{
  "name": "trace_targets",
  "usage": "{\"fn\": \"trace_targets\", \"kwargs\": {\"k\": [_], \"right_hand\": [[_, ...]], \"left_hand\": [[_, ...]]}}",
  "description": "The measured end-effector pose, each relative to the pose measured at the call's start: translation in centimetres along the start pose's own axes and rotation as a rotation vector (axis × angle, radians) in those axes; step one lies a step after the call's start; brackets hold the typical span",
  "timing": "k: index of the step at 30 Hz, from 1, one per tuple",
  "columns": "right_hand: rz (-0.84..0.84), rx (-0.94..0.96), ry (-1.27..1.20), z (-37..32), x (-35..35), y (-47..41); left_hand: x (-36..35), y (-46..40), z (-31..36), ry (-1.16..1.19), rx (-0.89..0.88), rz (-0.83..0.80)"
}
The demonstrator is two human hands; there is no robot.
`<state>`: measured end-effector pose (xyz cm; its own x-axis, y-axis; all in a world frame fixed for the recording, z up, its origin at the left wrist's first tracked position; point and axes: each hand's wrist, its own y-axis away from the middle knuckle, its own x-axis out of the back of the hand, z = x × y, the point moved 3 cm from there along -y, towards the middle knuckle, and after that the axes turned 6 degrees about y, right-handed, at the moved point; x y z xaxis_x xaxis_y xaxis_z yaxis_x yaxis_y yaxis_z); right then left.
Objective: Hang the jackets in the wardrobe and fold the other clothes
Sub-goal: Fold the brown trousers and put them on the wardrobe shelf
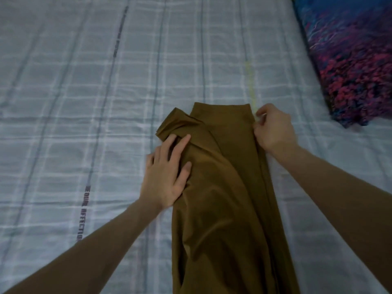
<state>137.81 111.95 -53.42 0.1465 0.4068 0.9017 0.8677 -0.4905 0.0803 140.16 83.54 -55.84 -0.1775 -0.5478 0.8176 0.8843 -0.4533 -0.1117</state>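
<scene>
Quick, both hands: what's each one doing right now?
Left hand: open, fingers flat on the brown garment.
Right hand: fingers curled, gripping the garment's right edge.

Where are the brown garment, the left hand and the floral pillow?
brown garment (222, 198), head view, middle of the cloth.
left hand (167, 172), head view, back of the hand.
floral pillow (350, 60), head view, printed face.

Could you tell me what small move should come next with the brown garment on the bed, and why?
Probably smooth the bunched flap flat. The left hand lies open on the brown garment, where cloth is rumpled near its fingertips, while the right hand pinches the opposite edge, seemingly keeping it in place on the bed sheet.
</scene>
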Motion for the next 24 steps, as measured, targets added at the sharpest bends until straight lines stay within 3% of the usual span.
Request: {"fn": "trace_targets", "kwargs": {"k": [3, 6, 8, 10, 12, 13, 15, 17, 19, 21, 24], "right_hand": [[0.108, -0.17, -0.026, 1.3, 0.8, -1.2], [0.183, -0.024, -0.015, -0.4, 2.0, 0.1], [0.09, 0.202, -0.087, -3.2, 2.2, 2.1], [-0.158, 0.273, -0.149, -5.8, 1.3, 4.4], [-0.326, 0.23, -0.159, -6.8, 0.0, 5.7], [-0.354, 0.221, -0.126, -6.8, -0.5, 6.0], [-0.32, 0.225, -0.09, -6.5, -0.8, 5.9], [-0.228, 0.176, -0.135, -5.6, -0.2, 5.3], [-0.19, 0.002, -0.279, -4.3, 0.7, 4.7], [-0.223, -0.187, -0.46, -3.0, 1.4, 4.3], [-0.307, -0.225, -0.423, -1.3, 2.1, 3.9]], "left_hand": [[0.4, 0.1, 0.3, 0.114, -0.023, 0.031], [0.8, 0.0, 0.2, 0.215, -0.061, 0.1], [1.4, 0.0, -0.5, 0.359, -0.017, 0.277], [2.1, -1.1, -1.6, 0.525, 0.183, 0.422], [1.8, -3.2, -2.4, 0.563, 0.416, 0.335], [1.7, -4.2, -2.4, 0.472, 0.463, 0.244], [1.9, -6.4, -1.8, 0.428, 0.393, 0.171], [2.9, -8.5, -0.2, 0.622, 0.304, 0.168], [4.1, -11.1, 1.8, 0.748, 0.235, 0.149], [4.2, -14.0, 3.8, 0.752, 0.231, 0.012], [2.4, -16.7, 5.6, 0.678, 0.302, -0.203]]}}
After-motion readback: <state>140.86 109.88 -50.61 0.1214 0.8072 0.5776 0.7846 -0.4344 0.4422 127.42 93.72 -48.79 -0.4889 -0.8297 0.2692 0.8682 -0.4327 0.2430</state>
